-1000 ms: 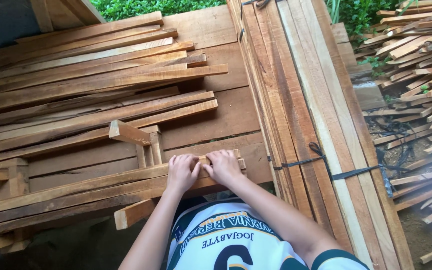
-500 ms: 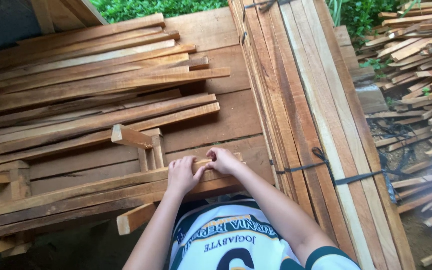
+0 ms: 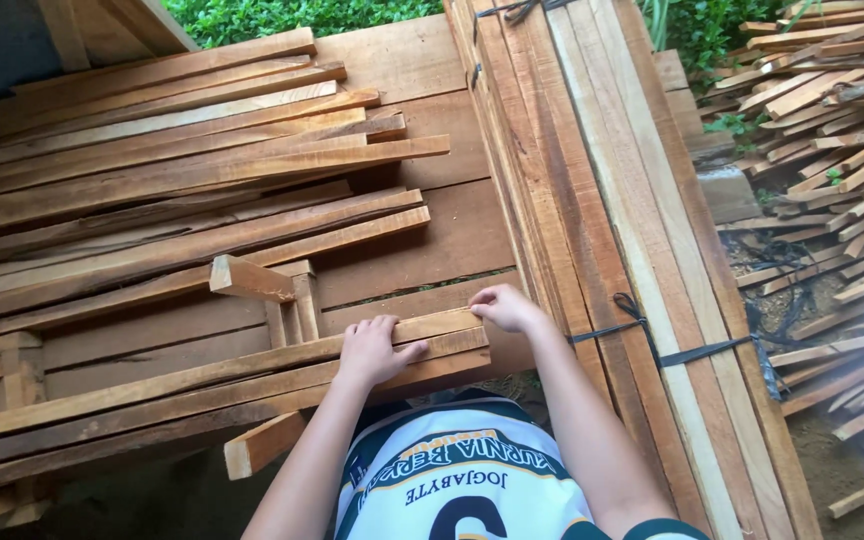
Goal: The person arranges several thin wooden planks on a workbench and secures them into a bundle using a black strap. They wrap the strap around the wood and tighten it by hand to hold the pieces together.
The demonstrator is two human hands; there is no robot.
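Wooden slats (image 3: 202, 385) lie stacked lengthwise under both hands, their far ends cut off by the picture's left edge. The left hand (image 3: 372, 350) rests flat on top of the stack, fingers pressed together and thumb out along the slat. The right hand (image 3: 505, 307) curls over the stack's near end; whether its hidden fingertips pinch anything cannot be told. Just right of that hand, a strapped bundle of planks (image 3: 602, 200) runs out of view. Short blocks (image 3: 252, 278) sit beyond the left hand, partly covered by slats.

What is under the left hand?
The left hand lies flat on long wooden slats stacked side by side. A short crosspiece sticks out beneath them. What supports the stack is hidden.
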